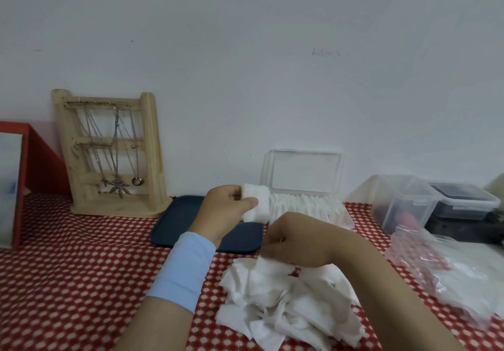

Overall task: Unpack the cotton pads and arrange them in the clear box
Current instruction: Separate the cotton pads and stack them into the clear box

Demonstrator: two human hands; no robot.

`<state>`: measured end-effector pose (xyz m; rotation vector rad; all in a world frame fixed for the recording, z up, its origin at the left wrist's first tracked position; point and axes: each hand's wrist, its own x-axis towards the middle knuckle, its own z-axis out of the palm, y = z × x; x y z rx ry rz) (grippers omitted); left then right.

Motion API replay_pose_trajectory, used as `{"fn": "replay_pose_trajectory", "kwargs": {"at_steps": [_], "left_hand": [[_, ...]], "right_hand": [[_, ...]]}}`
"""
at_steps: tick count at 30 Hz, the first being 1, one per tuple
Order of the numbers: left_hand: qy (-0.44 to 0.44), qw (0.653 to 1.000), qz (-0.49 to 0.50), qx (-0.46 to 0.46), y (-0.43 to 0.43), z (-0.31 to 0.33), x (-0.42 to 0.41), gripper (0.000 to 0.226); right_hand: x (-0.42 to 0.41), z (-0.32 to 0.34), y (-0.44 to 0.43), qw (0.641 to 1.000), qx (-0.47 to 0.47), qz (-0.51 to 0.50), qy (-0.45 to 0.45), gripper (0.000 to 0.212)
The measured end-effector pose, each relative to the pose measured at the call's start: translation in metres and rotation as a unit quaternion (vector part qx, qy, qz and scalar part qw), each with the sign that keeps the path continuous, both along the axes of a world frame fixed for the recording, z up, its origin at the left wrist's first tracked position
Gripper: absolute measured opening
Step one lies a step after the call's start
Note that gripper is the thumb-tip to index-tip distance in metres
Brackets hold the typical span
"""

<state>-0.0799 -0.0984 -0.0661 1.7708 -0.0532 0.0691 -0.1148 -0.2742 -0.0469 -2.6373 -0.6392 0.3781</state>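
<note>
Two hands are working beside the clear box (302,173): left hand (226,206) gripping a cotton pad stack (257,200), right hand (297,241) pinching the pile (286,304).

Take the box (347,218) as your mark: pads (305,204) stand in it (lid (302,173) upright behind). Left of it lies your tray (174,222), then the necklace stand (109,154). Before it sits the loose pile of pads (286,304); right of it, tubs (403,203) and the bag (450,274).
</note>
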Motion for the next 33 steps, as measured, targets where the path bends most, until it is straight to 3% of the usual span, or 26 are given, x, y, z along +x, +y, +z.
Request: {"fn": "replay_pose_trajectory", "kwargs": {"at_steps": [2,4,7,9,12,17,23,25,29,33], "left_hand": [[0.004,1.000,-0.001,0.002,0.000,-0.001,0.000,0.016],[0.013,1.000,0.001,-0.003,-0.001,-0.002,0.001,0.014],[0.055,0.997,-0.011,-0.050,-0.004,-0.002,0.002,0.008],[0.091,0.988,-0.031,-0.121,-0.006,-0.003,0.001,0.017],[0.111,0.975,-0.070,-0.180,-0.011,-0.003,-0.003,0.021],[0.134,0.965,-0.101,-0.201,-0.016,0.001,-0.005,0.035],[0.100,0.981,-0.116,-0.117,-0.017,-0.004,-0.004,0.032],[0.095,0.982,-0.118,-0.108,-0.015,-0.004,-0.004,0.030],[0.086,0.975,-0.171,-0.108,-0.014,-0.003,-0.006,0.027],[0.063,0.982,-0.161,-0.078,-0.015,-0.003,-0.006,0.031]], "right_hand": [[0.002,0.004,-0.004,0.998,0.044,-0.019,-0.045,0.030],[0.004,0.008,-0.008,0.985,0.151,-0.064,-0.059,0.029],[0.001,0.016,-0.011,0.910,0.382,-0.160,0.016,0.027],[0.001,0.018,-0.010,0.872,0.444,-0.207,0.026,0.024],[0.004,0.012,-0.004,0.863,0.429,-0.267,-0.013,0.020],[0.013,0.001,-0.006,0.870,0.386,-0.294,-0.083,0.021],[0.017,-0.001,-0.010,0.898,0.297,-0.297,-0.132,0.020],[0.018,0.000,-0.015,0.910,0.279,-0.278,-0.127,0.028],[0.020,0.002,-0.024,0.931,0.306,-0.192,-0.054,0.063],[0.023,0.001,-0.030,0.932,0.314,-0.172,-0.050,0.043]]}}
